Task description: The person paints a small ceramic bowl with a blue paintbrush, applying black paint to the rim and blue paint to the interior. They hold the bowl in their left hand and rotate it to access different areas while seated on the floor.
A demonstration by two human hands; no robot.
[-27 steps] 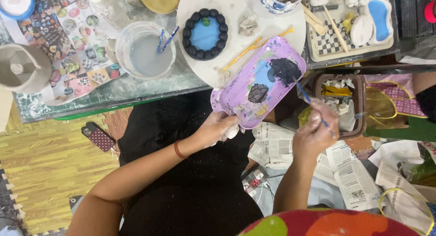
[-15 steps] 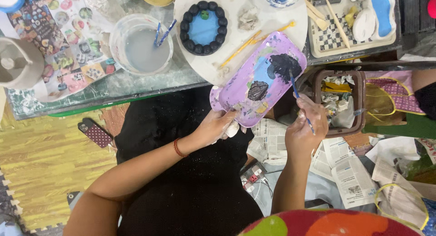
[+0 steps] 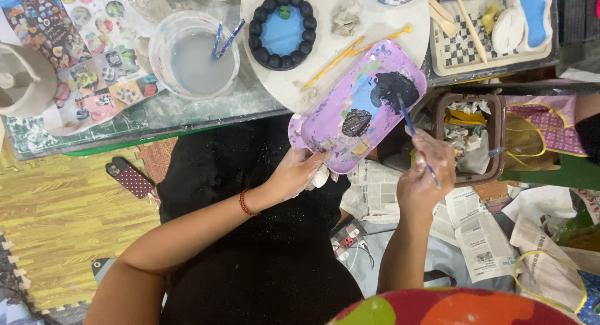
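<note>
One rectangular purple plastic palette tray (image 3: 359, 109) smeared with paint is up at the near table edge, with two dark paint patches on it, one thin blue-handled paintbrush (image 3: 417, 140) at its right end, and two bare hands, the left hand (image 3: 299, 172) and the right hand (image 3: 426, 175). On the far table stand one clear round water tub (image 3: 194, 56) with two blue-striped sticks (image 3: 224, 39) in it, one round blue clay dish ringed with dark balls (image 3: 282, 30), one grey pottery cup (image 3: 22, 78) at far left, and one checkered board (image 3: 484, 40) at right. Near, on the floor, lie one dotted dark phone (image 3: 130, 179) on the left and one brown plastic basket (image 3: 472, 137) of scraps on the right.
</note>
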